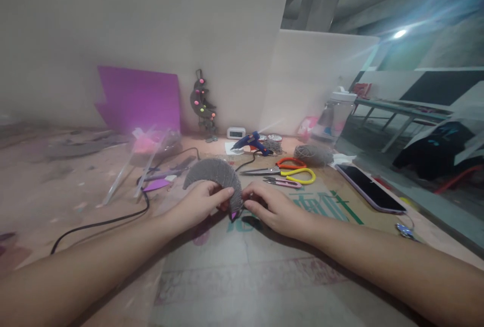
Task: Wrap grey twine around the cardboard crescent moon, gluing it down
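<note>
A crescent wrapped in grey yarn [214,170] is held over the cardboard sheet [242,276], its lower tip showing bare purple. My left hand [207,197] grips the crescent's inner curve, thumb on the front face. Close to the lower tip, on the outer edge, my right hand [266,206] has its fingers curled and thumb and forefinger near each other. What may lie between those fingertips is too small to make out. Just beyond the right hand are scissors [283,171] with orange and yellow handles and small pink thread snips [283,182].
A blue glue gun [251,140] with a black cord, a ball of grey yarn [313,154] and a small clock [236,132] stand behind. A phone [370,188] and a water bottle [335,115] are at right. Clear glue sticks [151,166] and a purple sheet [139,100] are left; a decorated crescent [203,97] is at the wall.
</note>
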Demonstrator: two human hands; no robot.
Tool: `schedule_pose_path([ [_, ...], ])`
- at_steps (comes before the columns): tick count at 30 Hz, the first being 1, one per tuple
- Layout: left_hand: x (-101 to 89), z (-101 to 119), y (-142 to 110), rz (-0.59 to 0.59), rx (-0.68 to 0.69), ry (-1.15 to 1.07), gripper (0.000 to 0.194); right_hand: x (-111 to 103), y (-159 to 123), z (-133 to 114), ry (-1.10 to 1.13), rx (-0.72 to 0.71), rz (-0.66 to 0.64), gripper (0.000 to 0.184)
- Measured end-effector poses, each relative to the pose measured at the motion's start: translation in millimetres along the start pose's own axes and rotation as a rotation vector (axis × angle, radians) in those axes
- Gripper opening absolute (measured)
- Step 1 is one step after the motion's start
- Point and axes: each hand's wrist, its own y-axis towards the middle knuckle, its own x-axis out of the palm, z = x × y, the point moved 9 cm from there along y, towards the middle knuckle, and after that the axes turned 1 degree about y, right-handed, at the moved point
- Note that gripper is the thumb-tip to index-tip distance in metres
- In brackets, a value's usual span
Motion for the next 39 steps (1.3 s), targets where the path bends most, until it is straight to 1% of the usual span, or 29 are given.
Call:
schedule_pose_path([
  [4, -1.8, 3.9, 0.1, 0.02, 0.024, 0.001, 0.044, -0.6, 1.2, -0.5, -0.022, 0.003, 0.007, 0.015],
  [9, -3.0, 5.5, 0.3, 0.028, 0.047, 0.003, 0.044, -1.0, 1.9, -2.4, -0.032, 0.004, -0.004, 0.018],
  [14, -3.3, 3.4, -2.0, 0.03, 0.006, -0.001, 0.044, -0.4, 1.1, -2.3, -0.028, -0.006, -0.006, 0.02],
  [22, -2.3, -0.1, 1.1, 0.041, 0.04, -0.008, 0.046, 1.4, 2.0, -1.6, -0.035, -0.023, -0.018, 0.021],
  [28, -1.0, -0.9, -1.1, 0.028, 0.0, -0.021, 0.048, 2.0, 2.3, -3.1, -0.032, -0.043, -0.023, 0.022],
  [33, -5.5, 5.7, -1.9, 0.059, 0.035, 0.013, 0.046, 1.5, 1.4, -3.7, -0.034, -0.056, -0.017, 0.022],
  [39, -2.7, 1.9, 0.6, 0.04, 0.057, -0.011, 0.049, -3.8, 3.3, -7.2, -0.02, -0.069, 0.022, 0.026],
])
